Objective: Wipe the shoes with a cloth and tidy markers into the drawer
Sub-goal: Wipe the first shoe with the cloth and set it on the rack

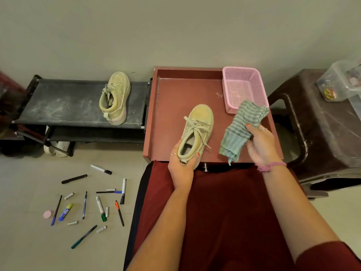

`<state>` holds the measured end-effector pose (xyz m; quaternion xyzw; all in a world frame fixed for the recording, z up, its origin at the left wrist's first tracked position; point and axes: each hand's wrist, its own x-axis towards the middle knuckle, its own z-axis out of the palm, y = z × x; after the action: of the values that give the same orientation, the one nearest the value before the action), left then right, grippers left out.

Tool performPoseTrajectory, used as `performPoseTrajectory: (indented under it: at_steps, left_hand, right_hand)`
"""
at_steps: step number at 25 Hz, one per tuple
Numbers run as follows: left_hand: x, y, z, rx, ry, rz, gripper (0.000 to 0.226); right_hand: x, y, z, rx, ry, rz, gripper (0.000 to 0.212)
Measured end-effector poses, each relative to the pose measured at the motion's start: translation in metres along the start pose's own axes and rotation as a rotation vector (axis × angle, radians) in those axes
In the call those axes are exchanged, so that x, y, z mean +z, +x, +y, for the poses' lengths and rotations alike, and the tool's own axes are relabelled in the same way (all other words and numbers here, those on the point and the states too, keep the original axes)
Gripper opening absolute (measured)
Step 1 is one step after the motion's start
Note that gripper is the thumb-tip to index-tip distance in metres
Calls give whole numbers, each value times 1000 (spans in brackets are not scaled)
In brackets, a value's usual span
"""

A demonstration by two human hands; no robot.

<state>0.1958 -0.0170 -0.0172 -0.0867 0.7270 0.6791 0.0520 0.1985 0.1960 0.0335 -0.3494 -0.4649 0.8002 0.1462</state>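
My left hand [182, 163] grips the heel of a shoe [197, 132], thumb on the near right side of the collar and fingers curled round the left, the toe pointing away from me; the shoe sits in the open drawer [172, 98] just ahead of my lap. My right hand [260, 145] is beside it to the right, fingers curled and pinching a striped cloth [241, 130] that is bunched in my grip; one end of the cloth hangs down toward me past the drawer's front edge, the other rises beyond my fingertips and lies against the near corner of a pink basket [244, 87]. The basket stands in the far right corner of the drawer, beyond my right hand. The cloth and the shoe are apart, with bare drawer floor between them. A pink band [273, 165] circles my right wrist. The second shoe [115, 98] lies well to the left of my left hand and farther off, on a dusty black rack [58, 102], toe away from me. The markers [101, 204] are scattered on the floor below and left of my left hand, mixed with pens and small batteries, none of them in the drawer. A brown stool [320, 130] stands right of my right hand
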Motion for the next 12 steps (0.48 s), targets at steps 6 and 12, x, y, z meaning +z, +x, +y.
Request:
performPoseTrajectory:
  at_steps: [6, 12]
  left_hand:
    - [-29, 14, 31, 151, -64, 88, 58]
    - [-73, 60, 53, 204, -51, 269, 59]
  right_hand:
    - [18, -3, 16, 106, 150, -88, 26]
    - [37, -12, 37, 213, 114, -152, 21]
